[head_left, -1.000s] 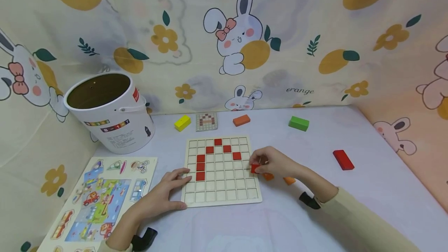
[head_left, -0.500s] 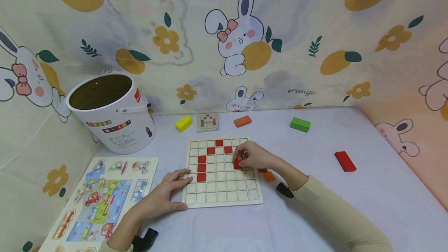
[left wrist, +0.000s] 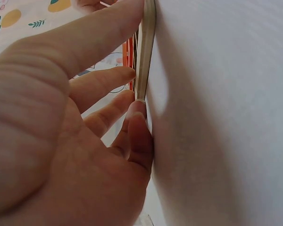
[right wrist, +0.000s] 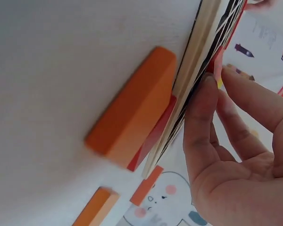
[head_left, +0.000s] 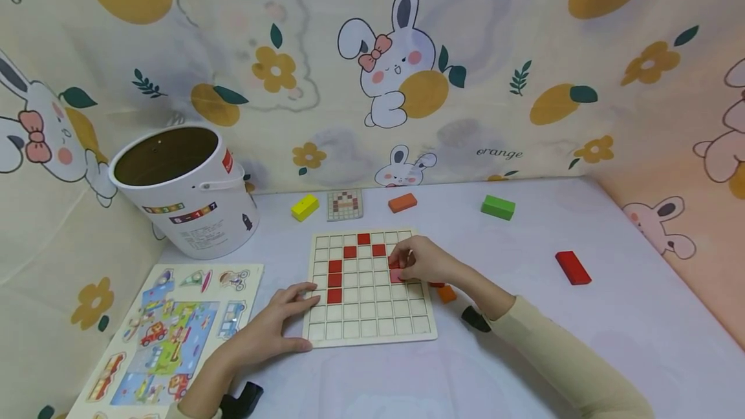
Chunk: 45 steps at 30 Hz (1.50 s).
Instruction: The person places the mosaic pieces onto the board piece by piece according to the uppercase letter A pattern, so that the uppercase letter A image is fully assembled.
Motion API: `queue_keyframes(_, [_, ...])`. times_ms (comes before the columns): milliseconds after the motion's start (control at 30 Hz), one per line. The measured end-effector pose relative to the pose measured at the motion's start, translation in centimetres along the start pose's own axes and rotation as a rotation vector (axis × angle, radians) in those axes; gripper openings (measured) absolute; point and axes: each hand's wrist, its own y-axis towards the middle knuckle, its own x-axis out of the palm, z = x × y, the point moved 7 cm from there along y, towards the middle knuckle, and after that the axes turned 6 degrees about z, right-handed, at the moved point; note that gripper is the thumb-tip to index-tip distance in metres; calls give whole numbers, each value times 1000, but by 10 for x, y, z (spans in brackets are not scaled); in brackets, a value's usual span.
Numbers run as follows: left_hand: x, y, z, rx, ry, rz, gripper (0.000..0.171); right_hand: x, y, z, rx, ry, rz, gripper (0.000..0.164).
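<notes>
A pale grid board (head_left: 363, 310) lies on the table with several red squares set in its cells in a bent line. My right hand (head_left: 429, 260) is over the board's right part, thumb and fingers pinching a small red tile (head_left: 396, 275) at a cell below another red square partly hidden by the fingers. In the right wrist view the tile (right wrist: 218, 63) shows between the fingertips, close against the board's face. My left hand (head_left: 278, 323) rests at the board's left edge with spread fingers; in the left wrist view its fingers (left wrist: 106, 87) touch the board's rim (left wrist: 144, 61).
Orange blocks (right wrist: 134, 108) and a red piece (right wrist: 153, 136) lie beside the board's right edge. Behind it are a yellow block (head_left: 305, 207), a small pattern card (head_left: 345, 205), an orange block (head_left: 403, 202) and a green block (head_left: 497, 207). A white bucket (head_left: 204, 228) and picture puzzle (head_left: 169, 335) stand left.
My right hand has moved left from the board's right edge onto the grid with the red tile. Over the last half second the tile's top has turned lighter. My left hand stays put.
</notes>
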Motion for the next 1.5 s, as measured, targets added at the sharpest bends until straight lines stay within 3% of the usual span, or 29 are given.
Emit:
queue_keyframes(200, [0, 0, 0, -7, -4, -3, 77, -15, -19, -2, -25, -11, 74, 16])
queue_keyframes(367, [-1, 0, 1, -2, -7, -6, 77, -26, -49, -8, -83, -145, 133, 19])
queue_keyframes(567, [-2, 0, 1, -3, 2, 1, 77, -36, -69, 14, 15, -102, 169, 27])
queue_keyframes(867, [-3, -2, 1, -1, 6, 7, 77, -31, -60, 27, -6, -56, 116, 27])
queue_keyframes(1233, [-1, -1, 3, 13, 12, 2, 77, -28, -59, 34, 32, -32, 87, 25])
queue_keyframes(1500, [1, 0, 1, 4, 5, 3, 78, -30, -55, 25, 4, 99, 57, 18])
